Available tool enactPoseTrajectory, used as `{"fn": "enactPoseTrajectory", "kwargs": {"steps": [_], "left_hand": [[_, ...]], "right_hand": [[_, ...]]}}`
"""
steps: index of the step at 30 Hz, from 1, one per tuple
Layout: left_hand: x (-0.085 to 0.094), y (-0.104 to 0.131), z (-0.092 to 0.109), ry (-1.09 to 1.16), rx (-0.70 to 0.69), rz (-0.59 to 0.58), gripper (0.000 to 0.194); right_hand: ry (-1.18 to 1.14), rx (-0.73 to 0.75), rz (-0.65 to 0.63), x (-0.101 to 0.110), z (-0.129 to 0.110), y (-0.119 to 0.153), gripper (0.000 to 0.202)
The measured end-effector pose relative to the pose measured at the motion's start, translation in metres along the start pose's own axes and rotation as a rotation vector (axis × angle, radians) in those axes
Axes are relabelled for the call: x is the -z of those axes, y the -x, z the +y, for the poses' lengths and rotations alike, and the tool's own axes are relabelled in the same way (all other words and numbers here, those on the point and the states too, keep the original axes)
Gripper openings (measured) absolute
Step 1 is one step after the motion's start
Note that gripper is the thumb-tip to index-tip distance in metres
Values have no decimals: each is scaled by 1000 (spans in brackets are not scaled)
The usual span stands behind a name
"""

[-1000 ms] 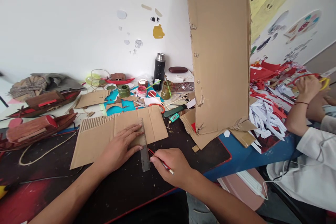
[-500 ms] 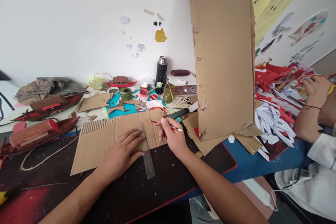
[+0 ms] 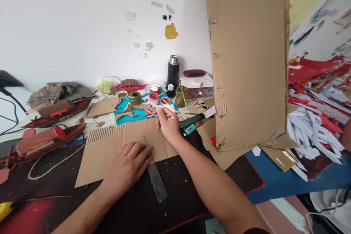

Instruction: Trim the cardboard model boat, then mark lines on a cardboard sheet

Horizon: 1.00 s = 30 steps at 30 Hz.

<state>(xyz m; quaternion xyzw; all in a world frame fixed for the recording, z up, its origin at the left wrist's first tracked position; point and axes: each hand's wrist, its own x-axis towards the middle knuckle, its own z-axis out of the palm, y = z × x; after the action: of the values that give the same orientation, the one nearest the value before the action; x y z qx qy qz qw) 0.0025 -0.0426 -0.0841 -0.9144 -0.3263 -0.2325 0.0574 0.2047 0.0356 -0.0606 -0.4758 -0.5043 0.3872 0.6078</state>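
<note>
A flat piece of cardboard [image 3: 101, 153] with a ridged, peeled strip along its far left edge lies before me on the dark mat. My left hand [image 3: 127, 166] rests on it, fingers bent and thumb pressed to a clear ruler [image 3: 157, 182]. The ruler slants across the cardboard and sticks out over the near edge. In my right hand [image 3: 166, 126] a pencil [image 3: 170, 117] is pinched, held above the cardboard's far edge. Its tip is hard to make out against the paint things behind.
Open paint jars [image 3: 134, 98] and a black thermos [image 3: 173, 73] stand behind. A tall cardboard panel [image 3: 246, 62] rises at the right, beside white paper strips [image 3: 309, 128]. Model boats [image 3: 41, 140] sit at the left. A teal box cutter [image 3: 189, 129] lies right of my right hand.
My right hand with the pencil has moved left and farther away from me. The ruler's near end has slid a little toward me. The view has turned slightly right.
</note>
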Motion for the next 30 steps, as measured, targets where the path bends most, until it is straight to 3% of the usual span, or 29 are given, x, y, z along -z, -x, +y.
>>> {"fn": "enactPoseTrajectory", "kwargs": {"steps": [9, 14, 19, 23, 30], "left_hand": [[10, -5, -1, 22, 64, 27, 15], [34, -4, -12, 74, 120, 88, 3], [56, 15, -25, 94, 77, -7, 15], [49, 42, -26, -10, 103, -142, 52], [28, 47, -23, -38, 126, -120, 42]], "right_hand": [[151, 49, -86, 12, 18, -3, 47], [187, 62, -61, 15, 18, -8, 45], [211, 73, -42, 18, 21, -12, 45], [219, 82, -56, 18, 23, -12, 47], [250, 94, -63, 20, 19, -11, 48]]}}
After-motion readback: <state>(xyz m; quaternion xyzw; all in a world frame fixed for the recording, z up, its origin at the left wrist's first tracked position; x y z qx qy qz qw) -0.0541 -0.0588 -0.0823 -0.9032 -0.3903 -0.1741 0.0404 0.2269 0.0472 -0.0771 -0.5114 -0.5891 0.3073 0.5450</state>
